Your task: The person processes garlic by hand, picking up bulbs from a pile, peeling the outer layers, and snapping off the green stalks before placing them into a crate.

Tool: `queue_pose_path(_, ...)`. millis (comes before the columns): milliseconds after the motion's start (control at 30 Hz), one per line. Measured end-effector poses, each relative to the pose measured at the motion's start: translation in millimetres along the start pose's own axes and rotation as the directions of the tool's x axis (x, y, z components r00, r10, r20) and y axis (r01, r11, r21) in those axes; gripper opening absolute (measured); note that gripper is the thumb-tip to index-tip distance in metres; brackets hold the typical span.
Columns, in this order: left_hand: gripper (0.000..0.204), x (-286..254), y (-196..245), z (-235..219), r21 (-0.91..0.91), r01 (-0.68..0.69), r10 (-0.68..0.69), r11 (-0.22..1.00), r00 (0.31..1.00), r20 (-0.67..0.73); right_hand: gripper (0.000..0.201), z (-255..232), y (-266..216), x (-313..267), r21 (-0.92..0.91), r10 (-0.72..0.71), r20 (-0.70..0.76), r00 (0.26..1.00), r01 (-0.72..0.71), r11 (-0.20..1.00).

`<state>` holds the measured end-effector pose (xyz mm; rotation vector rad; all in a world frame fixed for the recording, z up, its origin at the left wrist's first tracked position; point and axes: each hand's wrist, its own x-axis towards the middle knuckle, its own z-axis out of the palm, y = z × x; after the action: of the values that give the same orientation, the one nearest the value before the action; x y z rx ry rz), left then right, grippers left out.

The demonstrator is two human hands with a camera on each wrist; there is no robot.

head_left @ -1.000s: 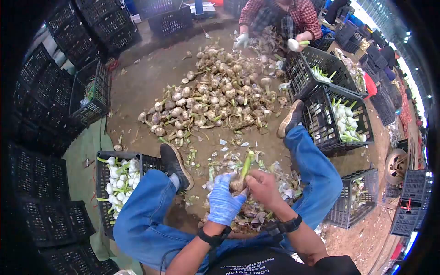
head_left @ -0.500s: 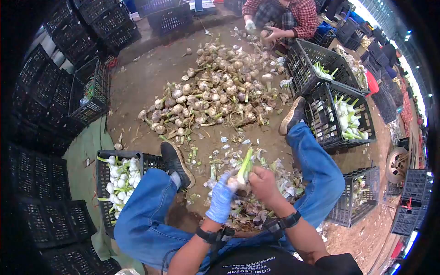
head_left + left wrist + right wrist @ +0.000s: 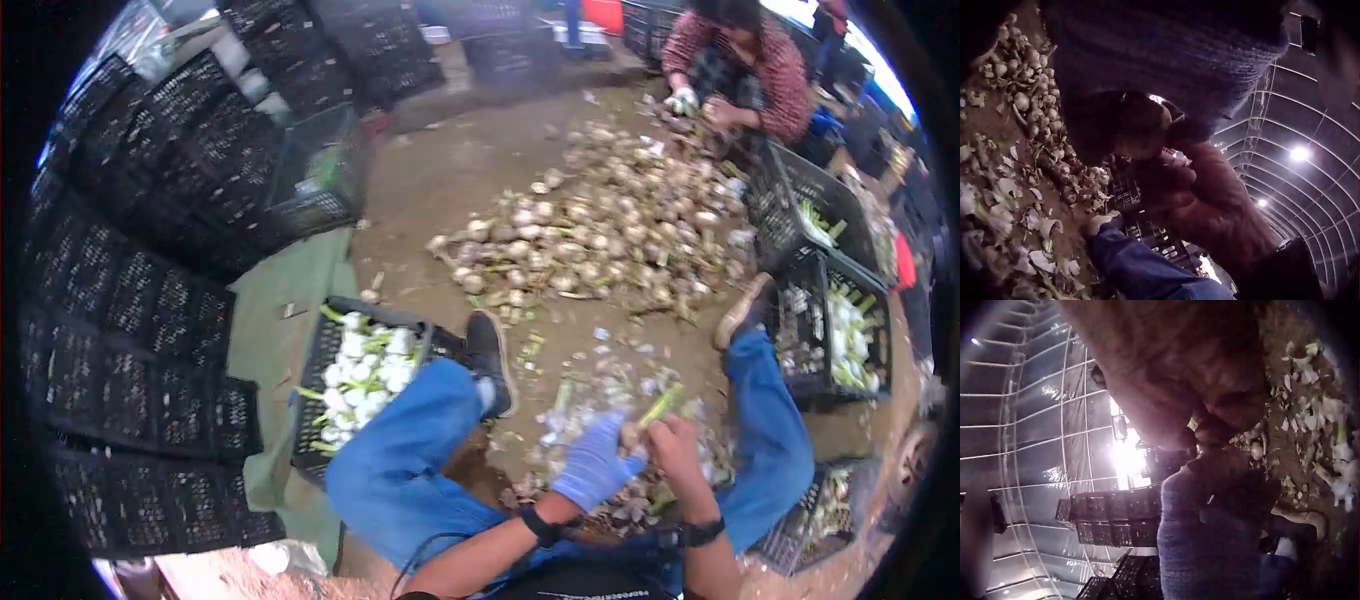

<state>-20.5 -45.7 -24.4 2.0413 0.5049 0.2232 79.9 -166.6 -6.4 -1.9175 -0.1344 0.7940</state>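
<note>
In the head view my left hand (image 3: 598,462), in a blue-and-white striped glove, holds a garlic bulb (image 3: 630,434) with its green stem (image 3: 662,402) pointing up and right. My bare right hand (image 3: 677,455) grips the same garlic at the base of the stem, its fingers curled close against the gloved ones. From the left wrist, the bulb (image 3: 1144,128) shows dimly between the glove and the bare fingers. In the right wrist view the bare hand (image 3: 1179,375) meets the glove (image 3: 1185,531), and the garlic is mostly hidden.
A heap of unpeeled garlic (image 3: 600,230) lies ahead; peelings (image 3: 590,385) litter the ground between my legs. A crate of white garlic (image 3: 365,375) stands by my left knee, more crates (image 3: 830,330) at right. Stacked black crates (image 3: 150,320) line the left. Another person (image 3: 775,80) crouches beyond the heap.
The head view has swung left, so the scene sits further right and lower. Both hands keep hold of the garlic, its stem now tilted more to the right. The other person's hands have come together.
</note>
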Motion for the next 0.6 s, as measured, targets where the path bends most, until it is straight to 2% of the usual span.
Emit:
queue_pose_path(67,0.064,-3,-3,0,-0.046,0.052,-0.052,0.998,0.999,-0.002,0.023,0,1,2,-0.006,-0.033,0.055,0.998,0.034,0.999)
queue_pose_path(133,0.063,-2,3,-4,0.04,0.007,-0.008,0.999,1.0,0.016,0.021,-2,2,0,0.046,0.039,0.041,0.998,-0.041,0.998)
queue_pose_path(167,0.064,-3,8,-8,0.08,-0.012,0.011,0.997,1.0,0.008,0.02,3,18,7,0.131,0.004,-0.01,1.0,-0.002,0.991)
queue_pose_path(200,0.064,-3,7,-8,0.076,-0.024,0.024,0.997,1.0,0.002,0.02,1,17,6,0.127,-0.009,-0.017,1.0,0.011,0.992)
queue_pose_path(267,0.065,-3,4,-8,0.087,-0.036,0.038,0.996,0.999,-0.017,0.02,3,8,0,0.194,0.004,0.031,1.0,-0.01,0.981)
queue_pose_path(300,0.066,-3,6,-10,0.076,-0.025,0.027,0.997,0.999,-0.025,0.022,3,-10,-7,0.167,-0.013,0.051,0.999,0.005,0.986)
queue_pose_path(400,0.067,1,11,-19,0.045,0.023,-0.024,0.999,1.0,0.018,0.023,4,-18,-11,0.186,-0.052,0.058,0.997,0.04,0.982)
queue_pose_path(600,0.069,-3,4,-15,0.106,-0.006,0.004,0.994,1.0,0.016,0.026,10,3,-3,0.133,-0.099,-0.002,0.995,0.098,0.986)
